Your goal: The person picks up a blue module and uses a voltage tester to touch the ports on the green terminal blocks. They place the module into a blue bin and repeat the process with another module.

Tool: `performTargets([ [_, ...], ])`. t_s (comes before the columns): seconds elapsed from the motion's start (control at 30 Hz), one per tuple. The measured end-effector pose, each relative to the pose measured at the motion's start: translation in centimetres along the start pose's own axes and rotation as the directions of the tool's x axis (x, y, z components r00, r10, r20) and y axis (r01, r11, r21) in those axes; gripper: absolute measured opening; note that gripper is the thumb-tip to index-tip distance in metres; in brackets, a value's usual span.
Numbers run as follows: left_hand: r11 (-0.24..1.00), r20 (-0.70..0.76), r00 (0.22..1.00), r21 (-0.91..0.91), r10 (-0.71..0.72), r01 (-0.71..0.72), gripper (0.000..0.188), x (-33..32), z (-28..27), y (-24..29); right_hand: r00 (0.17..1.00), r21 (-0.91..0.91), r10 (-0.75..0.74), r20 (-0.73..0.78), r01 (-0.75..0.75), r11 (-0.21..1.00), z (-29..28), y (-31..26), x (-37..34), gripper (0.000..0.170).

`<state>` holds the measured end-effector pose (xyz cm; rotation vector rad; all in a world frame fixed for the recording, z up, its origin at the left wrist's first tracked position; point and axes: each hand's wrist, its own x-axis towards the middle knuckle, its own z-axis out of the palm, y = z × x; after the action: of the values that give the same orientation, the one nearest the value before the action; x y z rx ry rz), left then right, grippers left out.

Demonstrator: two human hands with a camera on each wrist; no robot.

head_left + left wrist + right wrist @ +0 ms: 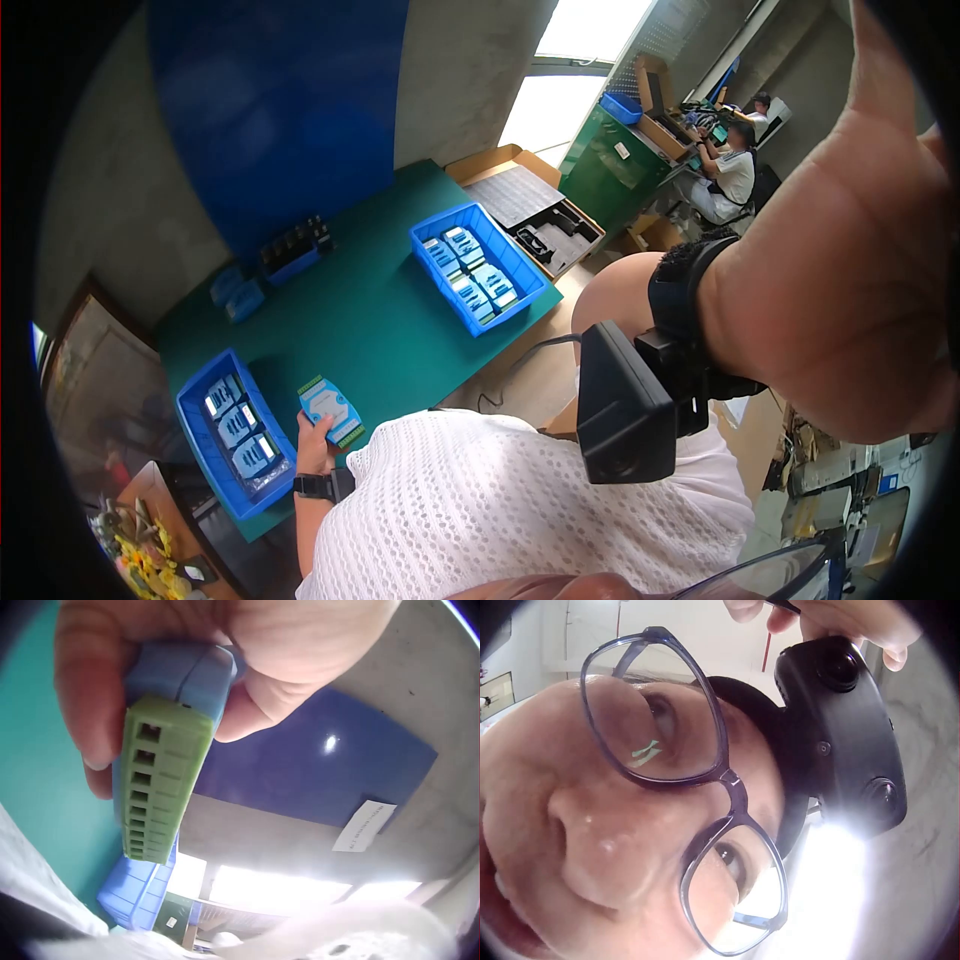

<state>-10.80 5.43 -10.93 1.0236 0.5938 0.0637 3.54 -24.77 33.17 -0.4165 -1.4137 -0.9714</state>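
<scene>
My left hand [314,445] holds a flat blue module [330,408] with green terminal strips along two ends, above the table's near edge. In the left wrist view, fingers and thumb of the left hand [300,637] grip the module's sides, and its green terminal block [161,784] with a row of square holes faces the camera. Raised beside the head, my right hand [830,260] shows its palm and wrist up close, fingers cut off. The right wrist view has fingers of that hand [855,619] at the upper edge of the black head camera [847,735].
On the green table [350,310] stand two blue bins, a left one [205,455] and a right one [515,312], each with several modules. Small dark items in a blue tray [290,268] sit at the back. Beyond are an open cardboard box [525,160] and two seated people.
</scene>
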Motion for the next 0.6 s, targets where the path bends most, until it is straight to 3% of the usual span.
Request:
performTargets([
  [0.33,0.997,-0.029,0.997,0.027,-0.065,0.066,0.059,3.3,-1.1,-4.8,0.999,0.035,0.042,0.013,-0.043,0.998,-0.8,0.1,-0.2,0.03],
  [0.5,0.994,-0.113,0.988,-0.031,-0.106,0.104,0.062,4.6,-0.9,-5.2,0.983,0.167,0.181,0.011,-0.181,0.969,-0.8,-0.2,-1.2,0.031],
  [0.57,0.995,-0.117,0.989,-0.068,-0.086,0.078,0.055,4.8,-0.5,-5.2,0.968,0.239,0.253,0.011,-0.248,0.939,-0.9,0.3,-1.9,0.031],
  [0.6,0.989,-0.132,0.981,-0.064,-0.139,0.132,0.054,4.3,0.3,-4.0,0.955,0.269,0.295,0.015,-0.289,0.919,-1.0,0.7,-2.4,0.031],
])
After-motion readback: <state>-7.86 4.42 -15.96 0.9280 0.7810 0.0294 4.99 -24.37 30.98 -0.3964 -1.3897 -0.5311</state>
